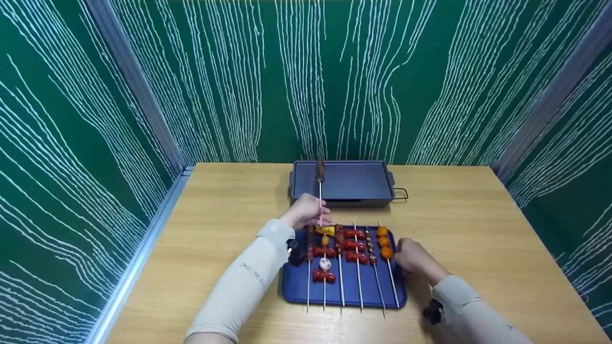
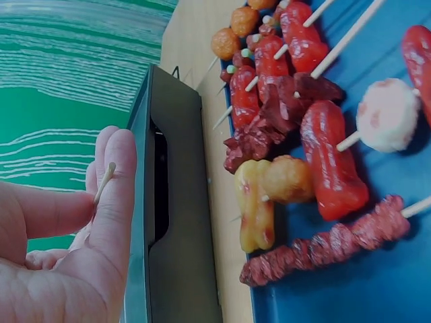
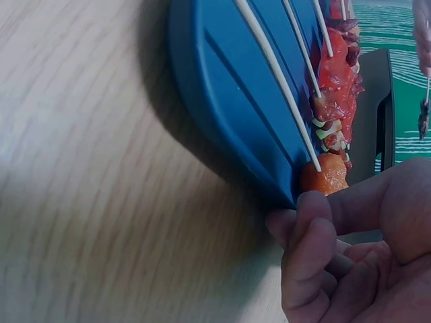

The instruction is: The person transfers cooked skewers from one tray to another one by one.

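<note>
My left hand (image 1: 308, 210) pinches the stick of a dark meat skewer (image 1: 320, 172) between thumb and fingers. The meat end points away, over the left part of a grey grill pan (image 1: 356, 179); I cannot tell whether it touches the pan. In the left wrist view the stick's end (image 2: 108, 173) shows between thumb and fingers. At its right edge, the blue tray (image 1: 294, 291) is gripped by my right hand (image 1: 413, 258), thumb and curled fingers on the rim. Several skewers lie on the tray, among them one with orange balls (image 1: 384, 242) nearest that hand.
The pan stands behind the tray on the wooden table (image 1: 229, 200), with a wire handle (image 1: 401, 193) sticking out at its right. Red sausage skewers (image 1: 355, 245) lie mid-tray, sticks overhanging the front rim. Green walls (image 1: 296, 95) with white lines enclose the table.
</note>
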{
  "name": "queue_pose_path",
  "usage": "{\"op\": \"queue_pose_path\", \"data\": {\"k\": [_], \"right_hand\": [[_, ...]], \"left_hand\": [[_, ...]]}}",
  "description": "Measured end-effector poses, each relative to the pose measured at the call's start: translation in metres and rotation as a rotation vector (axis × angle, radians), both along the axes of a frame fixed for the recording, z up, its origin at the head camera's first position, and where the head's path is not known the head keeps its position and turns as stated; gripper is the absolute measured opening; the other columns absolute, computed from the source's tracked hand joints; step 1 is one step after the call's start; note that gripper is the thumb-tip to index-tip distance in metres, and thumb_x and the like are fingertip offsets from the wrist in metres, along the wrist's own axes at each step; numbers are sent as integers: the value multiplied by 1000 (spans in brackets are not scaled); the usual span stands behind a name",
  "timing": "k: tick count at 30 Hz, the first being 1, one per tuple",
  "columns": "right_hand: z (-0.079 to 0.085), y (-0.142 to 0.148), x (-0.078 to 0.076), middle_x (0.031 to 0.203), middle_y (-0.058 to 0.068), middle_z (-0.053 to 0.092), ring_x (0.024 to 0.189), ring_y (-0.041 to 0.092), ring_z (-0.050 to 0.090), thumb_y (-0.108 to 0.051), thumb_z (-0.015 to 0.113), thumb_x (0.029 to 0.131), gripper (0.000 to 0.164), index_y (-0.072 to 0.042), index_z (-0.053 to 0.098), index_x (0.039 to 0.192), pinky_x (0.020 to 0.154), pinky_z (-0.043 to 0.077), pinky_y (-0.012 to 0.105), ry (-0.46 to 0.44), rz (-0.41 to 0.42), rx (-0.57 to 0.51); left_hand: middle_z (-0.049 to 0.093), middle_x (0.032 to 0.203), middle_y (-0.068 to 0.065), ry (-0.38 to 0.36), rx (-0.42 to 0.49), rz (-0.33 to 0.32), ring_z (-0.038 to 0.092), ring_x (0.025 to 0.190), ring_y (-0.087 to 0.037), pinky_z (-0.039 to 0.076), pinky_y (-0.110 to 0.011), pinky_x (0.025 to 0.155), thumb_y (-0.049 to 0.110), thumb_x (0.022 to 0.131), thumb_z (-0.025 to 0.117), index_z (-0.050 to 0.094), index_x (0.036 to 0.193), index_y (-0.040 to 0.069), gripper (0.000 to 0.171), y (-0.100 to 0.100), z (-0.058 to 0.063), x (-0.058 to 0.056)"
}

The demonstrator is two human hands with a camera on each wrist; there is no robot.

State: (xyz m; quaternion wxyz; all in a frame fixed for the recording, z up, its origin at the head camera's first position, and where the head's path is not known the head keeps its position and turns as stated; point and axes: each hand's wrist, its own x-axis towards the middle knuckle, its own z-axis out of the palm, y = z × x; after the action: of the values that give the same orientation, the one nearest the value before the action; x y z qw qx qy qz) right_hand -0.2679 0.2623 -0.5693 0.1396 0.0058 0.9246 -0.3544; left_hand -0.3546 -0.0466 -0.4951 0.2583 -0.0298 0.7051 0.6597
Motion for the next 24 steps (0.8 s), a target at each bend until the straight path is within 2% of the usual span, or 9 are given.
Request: {"op": "queue_pose_path", "data": {"k": [2,5,8,11,15,24], "right_hand": [[0,0,1,63,8,58,41,11,52,1,51,83,5,2,52,88,37,44,21,3,2,-7],[0,0,1,63,8,58,41,11,53,1,51,83,6,1,53,88,37,45,21,-5,-7,-6],[1,-1,1,65,9,58,42,12,53,2,51,83,8,1,53,91,37,46,23,-23,-19,-6],[1,-1,1,65,9,58,43,13,53,2,51,83,9,2,53,92,38,46,23,-23,-26,-8],[2,-2,1,65,9,58,44,14,53,2,49,84,10,2,53,93,38,45,23,-29,-26,-5],[3,-2,-2,66,8,59,47,14,55,2,50,88,15,6,55,101,40,46,22,-66,-9,35]], "left_hand": [[62,141,-34,1,6,3,80,91,-31,70,-34,83,-9,105,40,45,149,-16,45,-4,0,3],[68,121,-25,7,16,21,80,100,-39,71,-36,83,-9,104,41,49,142,-14,39,-8,1,8],[66,110,-18,21,19,28,77,112,-46,71,-37,83,-11,102,42,49,140,-13,39,-12,0,12],[67,121,-26,26,19,22,74,118,-49,71,-38,85,-11,101,41,46,144,-15,43,-15,1,15],[59,139,-38,30,17,14,76,115,-47,70,-39,87,-12,101,40,44,146,-16,46,-22,-1,20],[65,130,-36,49,15,10,81,93,-34,70,-33,78,-12,100,43,41,147,-17,47,-32,-4,32]]}}
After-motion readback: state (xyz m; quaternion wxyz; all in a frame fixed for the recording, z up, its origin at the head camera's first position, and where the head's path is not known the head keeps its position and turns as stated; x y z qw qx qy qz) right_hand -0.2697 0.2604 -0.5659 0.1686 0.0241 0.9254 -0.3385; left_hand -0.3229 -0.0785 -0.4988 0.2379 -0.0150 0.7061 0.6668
